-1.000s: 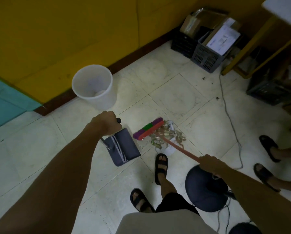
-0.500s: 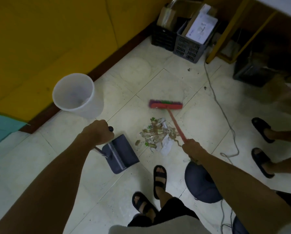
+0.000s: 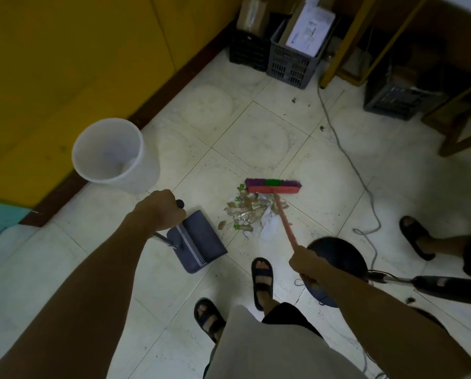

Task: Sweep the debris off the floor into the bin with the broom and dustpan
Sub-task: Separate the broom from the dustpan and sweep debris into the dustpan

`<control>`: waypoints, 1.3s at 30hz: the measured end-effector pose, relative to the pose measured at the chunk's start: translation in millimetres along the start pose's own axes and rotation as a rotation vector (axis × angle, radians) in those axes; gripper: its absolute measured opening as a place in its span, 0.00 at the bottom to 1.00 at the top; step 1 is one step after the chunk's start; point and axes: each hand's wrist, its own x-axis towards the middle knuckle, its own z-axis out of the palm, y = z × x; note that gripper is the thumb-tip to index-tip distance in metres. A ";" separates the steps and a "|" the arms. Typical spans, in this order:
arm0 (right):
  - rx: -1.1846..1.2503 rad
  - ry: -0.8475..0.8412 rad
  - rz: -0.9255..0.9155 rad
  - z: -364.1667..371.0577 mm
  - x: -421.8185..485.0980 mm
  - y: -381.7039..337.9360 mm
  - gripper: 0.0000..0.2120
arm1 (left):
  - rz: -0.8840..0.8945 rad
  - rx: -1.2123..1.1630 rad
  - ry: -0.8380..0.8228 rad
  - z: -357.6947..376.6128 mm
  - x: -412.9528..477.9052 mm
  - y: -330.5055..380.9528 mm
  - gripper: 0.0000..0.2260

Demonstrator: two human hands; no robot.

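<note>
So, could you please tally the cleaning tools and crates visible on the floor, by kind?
Broom: 1
Dustpan: 1
Bin: 1
Crates: 3
Total: 6

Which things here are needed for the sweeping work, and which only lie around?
For the job:
- red-handled broom with purple and green bristles
- dark grey plastic dustpan
- white plastic bin
- pile of dry leaves and paper scraps

Just lying about:
- grey plastic crate of papers
- grey cable
- round dark stool
</note>
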 end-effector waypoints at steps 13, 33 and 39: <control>0.314 0.167 0.129 29.7 -69.6 28.6 0.17 | 0.144 0.062 -0.001 -7.0 -22.7 -43.0 0.11; 0.944 -0.022 0.132 -54.1 23.0 -25.4 0.11 | 0.015 0.154 -0.123 -1.6 57.2 -10.6 0.12; 0.888 -0.142 0.120 -47.4 16.0 -43.1 0.19 | 0.009 0.149 -0.158 -0.1 69.2 -16.1 0.09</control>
